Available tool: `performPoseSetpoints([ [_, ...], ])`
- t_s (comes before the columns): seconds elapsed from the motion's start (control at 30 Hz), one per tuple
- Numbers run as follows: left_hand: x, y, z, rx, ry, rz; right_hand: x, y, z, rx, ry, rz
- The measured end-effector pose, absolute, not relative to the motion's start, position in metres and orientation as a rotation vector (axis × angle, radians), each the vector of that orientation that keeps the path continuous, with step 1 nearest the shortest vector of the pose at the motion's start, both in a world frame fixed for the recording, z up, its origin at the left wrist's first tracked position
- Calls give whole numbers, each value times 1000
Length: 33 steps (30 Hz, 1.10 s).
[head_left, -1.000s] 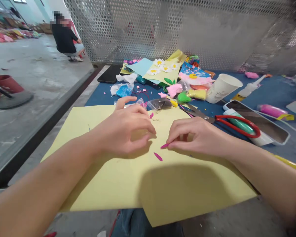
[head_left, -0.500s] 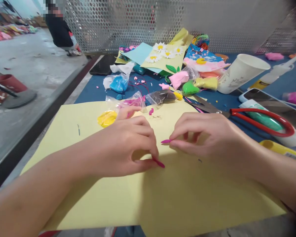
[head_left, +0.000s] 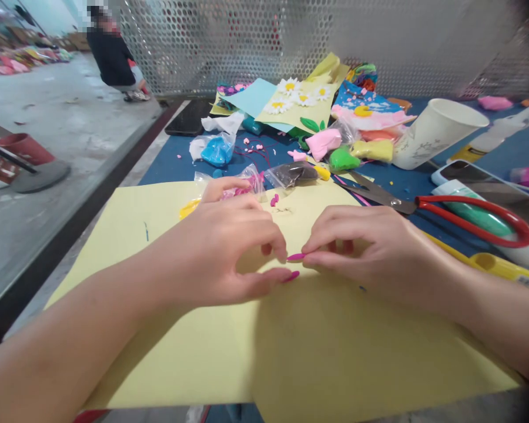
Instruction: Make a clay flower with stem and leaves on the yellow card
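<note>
The right hand (head_left: 370, 249) pinches a slim pink clay sliver (head_left: 295, 257) between thumb and forefinger, just above a sheet of pale yellow paper (head_left: 335, 352). Close by but not touching it, the left hand (head_left: 220, 249) is curled, with a second pink clay sliver (head_left: 291, 277) at its fingertips; I can't tell whether that piece is gripped or only touched. Crumbs of pink clay (head_left: 274, 200) lie on the paper just beyond them, near a plastic bag of pink clay (head_left: 242, 187) at the sheet's far edge. On the blue counter (head_left: 171, 164), red-handled scissors (head_left: 372, 197) lie to the right, below a paper cup (head_left: 436, 132). Another person (head_left: 110, 59) is further off on the concrete floor.
</note>
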<state>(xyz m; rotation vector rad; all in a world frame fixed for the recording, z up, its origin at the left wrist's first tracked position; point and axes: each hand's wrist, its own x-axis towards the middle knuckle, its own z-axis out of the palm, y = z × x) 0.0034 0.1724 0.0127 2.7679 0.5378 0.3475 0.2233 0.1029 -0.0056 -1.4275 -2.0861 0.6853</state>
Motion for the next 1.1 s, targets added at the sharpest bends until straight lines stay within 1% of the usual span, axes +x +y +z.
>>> performPoseSetpoints([
  [0.1,3,173,11,2777,615,376,222,103,-8,-1397,-2093,731],
  [0.23,3,175,8,2780,541,325,222,104,-10,-1362,-2093,730],
  [0.4,3,176,6,2765,494,341,222,106,-11,-1335,-2130,737],
  [0.63,4,176,7,2795,531,340,220,103,-9,-1356,-2173,644],
  [0.83,2,177,8,2774,513,350,220,104,-11,-1366,-2179,651],
  [0.97,-1,178,10,2756,559,300,223,105,-11,-1340,-2150,652],
  [1.1,-1,177,11,2741,502,249,226,102,-7,-1300,-2164,687],
])
